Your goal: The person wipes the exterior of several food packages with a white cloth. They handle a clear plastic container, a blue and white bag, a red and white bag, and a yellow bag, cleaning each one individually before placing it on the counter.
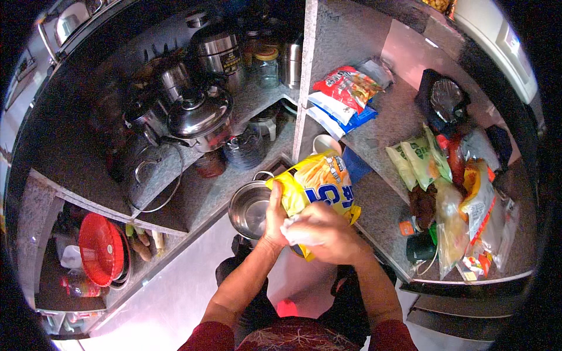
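A yellow package (319, 181) with blue and orange print is held up in front of me, over the edge of the lower shelf. My left hand (273, 217) grips its left side, with most of the fingers hidden behind it. My right hand (333, 237) is closed around a crumpled white cloth or tissue (301, 232) against the front of the package. Just left of the package sits a steel pot (250, 209), open at the top. Behind the package a white cup or bowl (326, 144) shows in part.
Left shelves carry a lidded steel pot (199, 120), a glass jar (267, 69), steel canisters and a red plastic basin (102, 248). Stacked food packets (345, 96) lie on the upper right shelf. Several bags (451, 216) crowd the far right. A stone divider (304, 82) stands between the shelves.
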Motion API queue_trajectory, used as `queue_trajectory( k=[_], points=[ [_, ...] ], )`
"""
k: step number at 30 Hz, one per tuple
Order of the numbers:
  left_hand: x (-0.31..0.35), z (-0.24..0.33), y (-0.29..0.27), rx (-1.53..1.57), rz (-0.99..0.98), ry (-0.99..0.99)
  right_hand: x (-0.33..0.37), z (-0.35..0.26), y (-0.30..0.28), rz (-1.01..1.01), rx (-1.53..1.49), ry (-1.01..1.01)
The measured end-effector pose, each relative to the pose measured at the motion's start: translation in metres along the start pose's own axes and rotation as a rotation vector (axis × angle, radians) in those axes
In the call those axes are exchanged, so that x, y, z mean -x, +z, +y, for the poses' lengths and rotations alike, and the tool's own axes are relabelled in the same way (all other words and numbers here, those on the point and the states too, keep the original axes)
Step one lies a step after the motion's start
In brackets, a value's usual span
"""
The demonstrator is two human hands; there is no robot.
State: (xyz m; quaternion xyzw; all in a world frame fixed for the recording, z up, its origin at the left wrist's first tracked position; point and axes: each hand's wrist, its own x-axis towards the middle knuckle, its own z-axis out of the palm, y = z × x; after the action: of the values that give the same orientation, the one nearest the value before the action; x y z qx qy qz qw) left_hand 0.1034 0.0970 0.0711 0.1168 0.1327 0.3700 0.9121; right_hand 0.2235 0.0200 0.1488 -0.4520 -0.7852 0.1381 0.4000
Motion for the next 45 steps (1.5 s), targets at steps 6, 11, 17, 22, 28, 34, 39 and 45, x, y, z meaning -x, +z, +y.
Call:
queue_trajectory(
  k=[6,11,17,22,28,34,39,45],
  points=[
    [0.008,-0.009,0.025,-0.078,0.020,-0.040,-0.012,0.029,-0.013,0.538,0.189,0.323],
    [0.007,-0.008,0.031,-0.088,0.120,0.044,-0.010,0.026,0.011,0.430,0.361,0.049],
    [0.002,0.005,0.010,0.065,0.043,0.129,-0.004,0.003,0.038,0.169,0.264,-0.065],
    [0.004,0.016,-0.001,-0.018,0.148,-0.003,-0.001,0.001,0.006,-0.054,-0.315,-0.030],
    [0.010,0.007,0.003,-0.170,-0.041,-0.049,-0.004,0.031,-0.037,0.609,0.029,0.341],
    [0.011,0.014,-0.007,-0.077,-0.011,0.021,0.007,0.024,-0.050,0.355,-0.035,0.263],
    [0.013,0.025,-0.002,-0.008,-0.064,0.096,0.028,0.036,-0.070,-0.144,0.106,0.420],
    [0.011,0.026,-0.003,-0.097,-0.068,0.072,0.027,0.024,-0.074,0.333,-0.174,0.241]
  ],
)
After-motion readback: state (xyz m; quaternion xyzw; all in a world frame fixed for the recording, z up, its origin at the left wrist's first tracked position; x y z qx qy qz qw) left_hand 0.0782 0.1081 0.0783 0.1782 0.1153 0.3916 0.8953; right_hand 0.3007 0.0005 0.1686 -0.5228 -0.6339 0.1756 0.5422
